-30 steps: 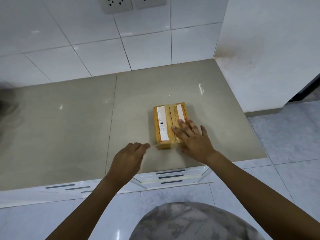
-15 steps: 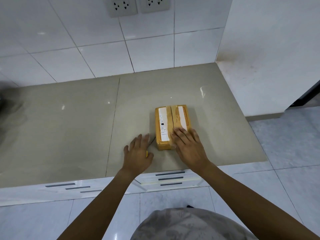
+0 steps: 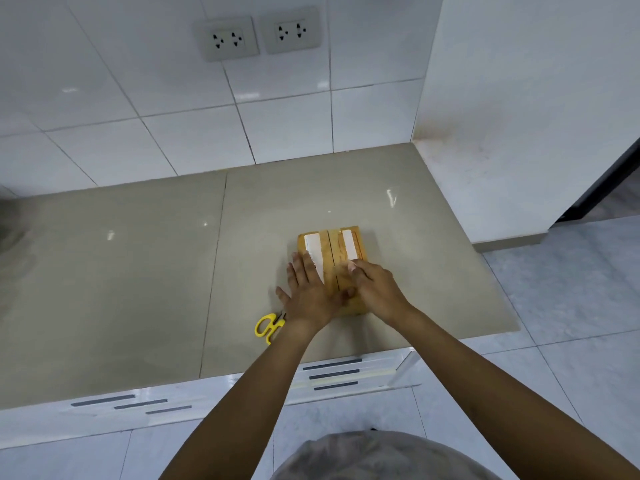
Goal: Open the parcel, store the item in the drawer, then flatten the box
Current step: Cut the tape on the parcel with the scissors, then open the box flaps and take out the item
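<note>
A small brown cardboard parcel (image 3: 330, 244) with two white label strips lies on the beige counter (image 3: 138, 271), its top slit down the middle. My left hand (image 3: 308, 292) rests flat on its left half, fingers spread. My right hand (image 3: 372, 289) lies on the right half, fingers curled at the flap near the centre seam. Yellow-handled scissors (image 3: 268, 327) lie on the counter just left of my left wrist, blades hidden under it. White drawer fronts (image 3: 336, 372) with dark slot handles sit below the counter edge.
A white tiled wall with two sockets (image 3: 258, 36) stands behind the counter. A white side wall (image 3: 519, 116) bounds the counter on the right. The grey tiled floor (image 3: 571, 306) runs past its right end.
My left hand put the yellow scissors down on the counter and moved right onto the parcel's left half. My right hand shifted slightly, fingers curling at the seam.
</note>
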A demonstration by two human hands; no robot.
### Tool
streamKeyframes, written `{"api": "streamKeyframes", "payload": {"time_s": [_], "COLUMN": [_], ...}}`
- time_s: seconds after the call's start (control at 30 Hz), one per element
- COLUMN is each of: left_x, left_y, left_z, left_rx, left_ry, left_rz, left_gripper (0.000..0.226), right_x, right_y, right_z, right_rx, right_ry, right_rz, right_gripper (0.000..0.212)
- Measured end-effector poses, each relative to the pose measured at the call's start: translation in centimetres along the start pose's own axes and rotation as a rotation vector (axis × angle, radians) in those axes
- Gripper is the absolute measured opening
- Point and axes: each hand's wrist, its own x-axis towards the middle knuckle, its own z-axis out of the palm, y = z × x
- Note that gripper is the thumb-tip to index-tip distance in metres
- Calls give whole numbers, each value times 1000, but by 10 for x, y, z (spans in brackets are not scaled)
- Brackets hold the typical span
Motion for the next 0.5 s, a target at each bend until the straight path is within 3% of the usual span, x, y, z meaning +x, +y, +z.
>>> {"api": "streamKeyframes", "payload": {"time_s": [0.3,0.5], "left_x": [0,1], "left_y": [1,1], "left_z": [1,0], "left_rx": [161,170], "left_ry": [-51,-93], "left_rz": [3,-3], "left_gripper": [105,102], "right_x": [11,17], "right_y": [-30,-40], "right_z": [-33,-76], "right_rx": [342,501], "right_ry": [141,403], "right_rz": [2,-2], "right_gripper": [30,26]}}
